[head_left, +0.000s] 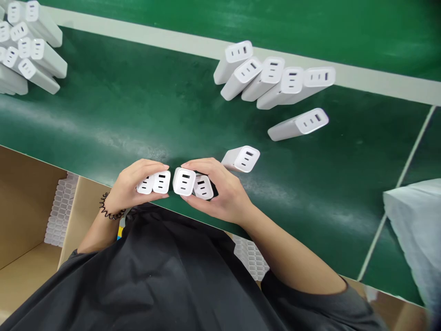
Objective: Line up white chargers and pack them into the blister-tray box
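My left hand [132,180] is closed around two white USB chargers [161,182] standing side by side, their port ends facing up. Two more chargers [184,181] are gripped by my right hand [223,188], the second one [204,187] leaning at a slight angle in the palm. A small gap separates the two pairs. Just beyond my right knuckles a single charger [246,159] stands tilted on the green table. Each charger end shows three ports. The lower bodies of the held chargers are hidden from above.
Farther back, another charger [313,121] stands before a row of several chargers [272,71]. A larger cluster [37,48] is at the far left. White plastic sheeting [413,207] lies at the right. Below the table edge is a cardboard box [77,220] with stacked white pieces [60,211].
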The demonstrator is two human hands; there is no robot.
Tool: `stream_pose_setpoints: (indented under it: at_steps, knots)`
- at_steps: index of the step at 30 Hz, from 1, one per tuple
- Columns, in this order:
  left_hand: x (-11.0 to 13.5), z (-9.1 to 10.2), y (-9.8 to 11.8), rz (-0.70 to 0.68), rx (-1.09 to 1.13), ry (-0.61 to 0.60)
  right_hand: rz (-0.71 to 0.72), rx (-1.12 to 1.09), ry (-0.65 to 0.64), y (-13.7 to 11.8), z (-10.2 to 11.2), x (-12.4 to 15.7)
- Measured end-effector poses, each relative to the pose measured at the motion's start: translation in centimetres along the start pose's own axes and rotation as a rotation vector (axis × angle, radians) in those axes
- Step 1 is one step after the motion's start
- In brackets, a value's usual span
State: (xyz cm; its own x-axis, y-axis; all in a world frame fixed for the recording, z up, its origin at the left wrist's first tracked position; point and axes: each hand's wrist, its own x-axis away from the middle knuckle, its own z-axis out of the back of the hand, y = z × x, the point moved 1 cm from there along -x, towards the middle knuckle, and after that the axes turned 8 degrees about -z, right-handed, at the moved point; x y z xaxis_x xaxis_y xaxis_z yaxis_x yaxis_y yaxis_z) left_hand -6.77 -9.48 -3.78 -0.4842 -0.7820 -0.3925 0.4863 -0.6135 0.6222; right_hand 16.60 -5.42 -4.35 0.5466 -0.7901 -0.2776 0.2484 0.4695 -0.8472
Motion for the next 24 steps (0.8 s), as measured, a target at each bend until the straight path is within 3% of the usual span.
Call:
stream_pose_setpoints:
  at_steps: [11, 24]
  knots:
    - [0.16, 0.07, -0.09, 0.016, 0.008, 0.012, -0.189, -0.283, -0.097, 0.39, 0.67, 0.11]
    - [0.06, 0.14, 0.01, 0.025, 0.006, 0.017, -0.162, -0.259, -0.092, 0.27, 0.71, 0.07]
